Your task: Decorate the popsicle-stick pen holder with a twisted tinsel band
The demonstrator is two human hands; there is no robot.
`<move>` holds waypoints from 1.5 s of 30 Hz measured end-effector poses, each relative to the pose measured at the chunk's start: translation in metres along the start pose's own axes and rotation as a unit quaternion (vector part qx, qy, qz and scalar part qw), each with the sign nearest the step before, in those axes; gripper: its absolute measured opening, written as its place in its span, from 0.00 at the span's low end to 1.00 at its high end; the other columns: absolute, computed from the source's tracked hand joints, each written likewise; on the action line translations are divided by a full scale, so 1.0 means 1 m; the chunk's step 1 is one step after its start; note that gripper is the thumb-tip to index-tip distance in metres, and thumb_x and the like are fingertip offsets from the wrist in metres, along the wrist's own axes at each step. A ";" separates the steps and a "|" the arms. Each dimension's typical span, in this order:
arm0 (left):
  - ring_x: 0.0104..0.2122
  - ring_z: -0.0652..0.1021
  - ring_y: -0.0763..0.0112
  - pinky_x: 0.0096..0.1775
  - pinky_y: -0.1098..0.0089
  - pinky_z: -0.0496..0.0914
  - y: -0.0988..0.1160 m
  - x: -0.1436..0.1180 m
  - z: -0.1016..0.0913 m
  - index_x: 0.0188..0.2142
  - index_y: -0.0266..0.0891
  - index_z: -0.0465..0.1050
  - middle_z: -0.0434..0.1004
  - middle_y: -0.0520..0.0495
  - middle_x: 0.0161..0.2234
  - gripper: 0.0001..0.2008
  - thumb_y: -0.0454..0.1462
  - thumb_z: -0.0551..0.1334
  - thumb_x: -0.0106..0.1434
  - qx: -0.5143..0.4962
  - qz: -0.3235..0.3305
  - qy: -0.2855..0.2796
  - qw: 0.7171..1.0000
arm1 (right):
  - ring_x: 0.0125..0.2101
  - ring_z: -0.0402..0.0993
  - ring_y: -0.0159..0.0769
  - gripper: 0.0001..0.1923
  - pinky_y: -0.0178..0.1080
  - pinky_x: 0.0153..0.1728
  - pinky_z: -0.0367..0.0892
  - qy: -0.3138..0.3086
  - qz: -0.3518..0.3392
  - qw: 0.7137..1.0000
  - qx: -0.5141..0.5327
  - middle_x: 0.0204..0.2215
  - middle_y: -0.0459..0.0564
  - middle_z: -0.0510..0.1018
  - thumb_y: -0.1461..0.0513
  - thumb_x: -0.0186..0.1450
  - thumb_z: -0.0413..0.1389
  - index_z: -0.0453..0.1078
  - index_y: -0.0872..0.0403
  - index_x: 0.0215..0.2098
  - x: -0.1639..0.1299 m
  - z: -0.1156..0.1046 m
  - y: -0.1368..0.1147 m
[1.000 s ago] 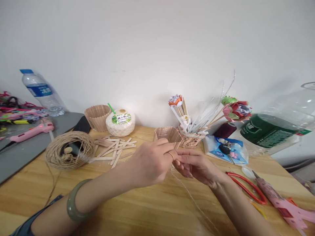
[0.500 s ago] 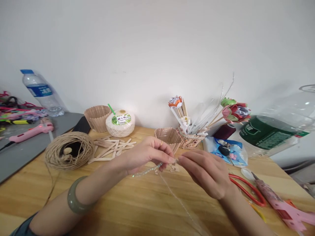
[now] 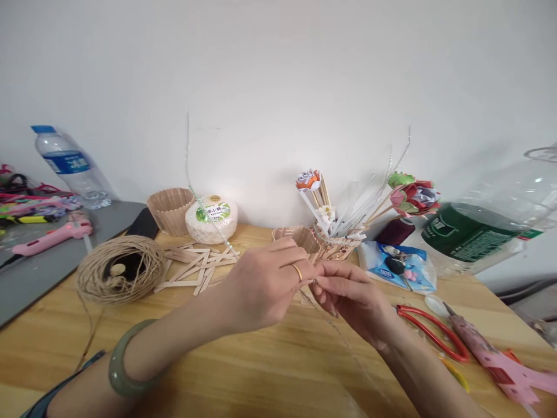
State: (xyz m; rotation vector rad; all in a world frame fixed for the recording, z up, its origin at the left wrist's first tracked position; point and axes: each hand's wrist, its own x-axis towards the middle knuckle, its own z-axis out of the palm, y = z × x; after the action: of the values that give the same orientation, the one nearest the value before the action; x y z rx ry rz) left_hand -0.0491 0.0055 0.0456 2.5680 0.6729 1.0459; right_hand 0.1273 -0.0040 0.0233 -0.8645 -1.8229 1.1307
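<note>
A thin silver tinsel pipe cleaner (image 3: 217, 225) is pinched where my two hands meet. One end rises to the upper left, passing in front of the white coconut; a fainter strand runs down to the lower right over the table. My left hand (image 3: 272, 281), with a ring and a green bangle on that arm, is closed with its back to me. Touching it at the fingertips, my right hand (image 3: 348, 293) is closed too, thumb pressed on the index finger. A tiny bit of the tinsel shows between them. The fingers hide the joint itself.
Behind the hands are a small brown basket (image 3: 300, 238) and paper flowers (image 3: 415, 197). Wooden sticks (image 3: 200, 267), a twine roll (image 3: 102, 273) and the coconut (image 3: 200, 229) lie left. Red-handled scissors (image 3: 430, 334), a pink glue gun (image 3: 487, 354) and a large bottle (image 3: 470, 232) are right.
My left hand has rolled over, so its back now faces me. The tinsel end that pointed lower left now stands up to the upper left. My right hand has turned its thumb side up.
</note>
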 end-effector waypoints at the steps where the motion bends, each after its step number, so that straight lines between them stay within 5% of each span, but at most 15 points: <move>1: 0.29 0.67 0.70 0.35 0.68 0.62 0.000 0.000 -0.001 0.28 0.36 0.68 0.70 0.47 0.26 0.10 0.28 0.50 0.61 -0.003 -0.009 0.005 1.000 | 0.16 0.60 0.27 0.13 0.31 0.15 0.59 -0.005 0.014 1.000 0.022 0.17 0.43 0.65 0.59 0.64 0.48 0.62 0.55 0.23 0.000 0.000 0.000; 4: 0.28 0.68 0.73 0.32 0.72 0.62 0.002 0.001 -0.005 0.27 0.36 0.68 0.70 0.50 0.26 0.07 0.31 0.54 0.60 -0.098 -0.130 0.012 0.987 | 0.21 0.66 0.29 0.08 0.32 0.21 0.64 0.099 -0.086 0.984 -0.119 0.21 0.45 0.69 0.61 0.64 0.50 0.65 0.54 0.28 -0.001 -0.001 -0.001; 6: 0.28 0.68 0.75 0.31 0.73 0.62 0.003 0.002 -0.008 0.27 0.36 0.68 0.69 0.52 0.26 0.05 0.32 0.56 0.59 -0.182 -0.207 -0.001 0.961 | 0.25 0.68 0.31 0.02 0.33 0.25 0.66 0.167 -0.229 0.914 -0.289 0.25 0.47 0.72 0.66 0.62 0.53 0.66 0.54 0.33 -0.002 -0.003 -0.001; 9: 0.24 0.65 0.77 0.27 0.75 0.60 0.003 0.004 -0.009 0.26 0.36 0.68 0.66 0.54 0.23 0.05 0.35 0.58 0.58 -0.268 -0.266 -0.024 0.926 | 0.27 0.70 0.33 0.10 0.34 0.26 0.66 0.175 -0.380 0.779 -0.467 0.28 0.51 0.75 0.71 0.58 0.56 0.65 0.56 0.38 -0.004 -0.006 0.000; 12: 0.23 0.64 0.78 0.26 0.75 0.59 0.003 0.004 -0.008 0.26 0.36 0.67 0.65 0.55 0.22 0.05 0.35 0.58 0.58 -0.294 -0.276 -0.039 0.914 | 0.27 0.70 0.33 0.10 0.34 0.25 0.67 0.152 -0.396 0.738 -0.524 0.27 0.52 0.75 0.70 0.59 0.56 0.64 0.58 0.39 -0.006 -0.008 0.000; 17: 0.27 0.68 0.76 0.30 0.74 0.63 0.004 0.002 -0.003 0.27 0.35 0.68 0.68 0.53 0.25 0.05 0.32 0.57 0.59 -0.222 -0.197 -0.020 0.955 | 0.27 0.68 0.34 0.08 0.35 0.25 0.66 0.134 -0.390 0.758 -0.505 0.27 0.53 0.73 0.72 0.60 0.53 0.64 0.58 0.38 -0.008 -0.008 0.002; 20: 0.27 0.69 0.75 0.31 0.73 0.64 0.002 0.001 0.000 0.28 0.33 0.68 0.70 0.50 0.25 0.05 0.29 0.56 0.60 -0.111 -0.074 0.040 0.990 | 0.27 0.65 0.33 0.08 0.34 0.26 0.63 0.137 -0.346 0.824 -0.428 0.27 0.50 0.70 0.72 0.61 0.50 0.63 0.56 0.36 -0.008 -0.002 0.001; 25: 0.27 0.68 0.71 0.30 0.70 0.66 -0.008 0.000 0.006 0.27 0.32 0.69 0.72 0.46 0.24 0.10 0.25 0.52 0.60 0.124 0.169 0.104 0.972 | 0.21 0.56 0.27 0.09 0.31 0.20 0.55 0.099 -0.035 0.992 -0.070 0.20 0.42 0.61 0.63 0.64 0.49 0.61 0.54 0.26 -0.006 0.006 -0.007; 27: 0.27 0.69 0.69 0.30 0.70 0.67 -0.010 -0.001 0.007 0.28 0.32 0.69 0.73 0.45 0.25 0.10 0.26 0.52 0.61 0.178 0.232 0.115 0.949 | 0.17 0.50 0.24 0.12 0.29 0.16 0.49 0.028 0.108 0.986 0.125 0.17 0.40 0.58 0.58 0.62 0.51 0.61 0.55 0.23 -0.004 0.005 -0.009; 29: 0.27 0.70 0.69 0.30 0.71 0.68 -0.012 -0.001 0.008 0.28 0.33 0.69 0.73 0.45 0.25 0.09 0.26 0.52 0.61 0.197 0.232 0.134 0.943 | 0.15 0.49 0.23 0.13 0.28 0.14 0.47 -0.011 0.176 0.957 0.232 0.17 0.40 0.58 0.57 0.59 0.54 0.61 0.56 0.22 -0.003 0.004 -0.009; 31: 0.26 0.70 0.70 0.29 0.71 0.68 -0.012 0.000 0.010 0.27 0.33 0.69 0.73 0.46 0.23 0.09 0.26 0.53 0.60 0.195 0.189 0.157 0.949 | 0.16 0.54 0.23 0.14 0.28 0.16 0.52 0.043 0.144 0.967 0.208 0.18 0.41 0.63 0.56 0.60 0.55 0.64 0.56 0.22 -0.003 0.003 -0.008; 34: 0.25 0.70 0.70 0.28 0.70 0.67 -0.012 0.001 0.011 0.27 0.33 0.69 0.72 0.47 0.22 0.07 0.26 0.55 0.58 0.175 0.147 0.185 0.956 | 0.21 0.63 0.27 0.08 0.30 0.22 0.61 0.187 -0.003 0.982 0.010 0.23 0.44 0.69 0.58 0.63 0.52 0.69 0.54 0.30 -0.006 0.007 -0.007; 39: 0.24 0.69 0.71 0.26 0.72 0.66 -0.008 0.002 0.012 0.28 0.33 0.68 0.71 0.47 0.21 0.04 0.27 0.57 0.58 0.166 0.155 0.216 0.950 | 0.26 0.69 0.30 0.07 0.32 0.27 0.66 0.249 -0.226 0.884 -0.326 0.27 0.46 0.74 0.69 0.60 0.54 0.67 0.53 0.36 -0.012 0.014 -0.005; 42: 0.24 0.69 0.71 0.26 0.71 0.66 -0.006 0.002 0.013 0.28 0.31 0.68 0.72 0.46 0.22 0.04 0.26 0.58 0.57 0.150 0.165 0.222 0.949 | 0.28 0.71 0.30 0.11 0.32 0.30 0.68 0.256 -0.279 0.848 -0.371 0.29 0.47 0.75 0.72 0.59 0.55 0.66 0.53 0.38 -0.013 0.015 -0.003; 45: 0.25 0.69 0.71 0.27 0.71 0.67 -0.004 0.002 0.014 0.28 0.31 0.68 0.73 0.45 0.23 0.04 0.25 0.58 0.56 0.119 0.173 0.221 0.953 | 0.29 0.72 0.31 0.12 0.33 0.32 0.69 0.265 -0.289 0.848 -0.357 0.29 0.47 0.76 0.73 0.59 0.55 0.67 0.53 0.38 -0.013 0.015 -0.003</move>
State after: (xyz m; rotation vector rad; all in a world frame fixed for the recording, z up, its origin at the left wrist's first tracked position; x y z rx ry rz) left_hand -0.0395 0.0089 0.0356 2.7418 0.4769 1.7898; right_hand 0.1200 -0.0220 0.0185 -0.8164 -1.8151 -0.2023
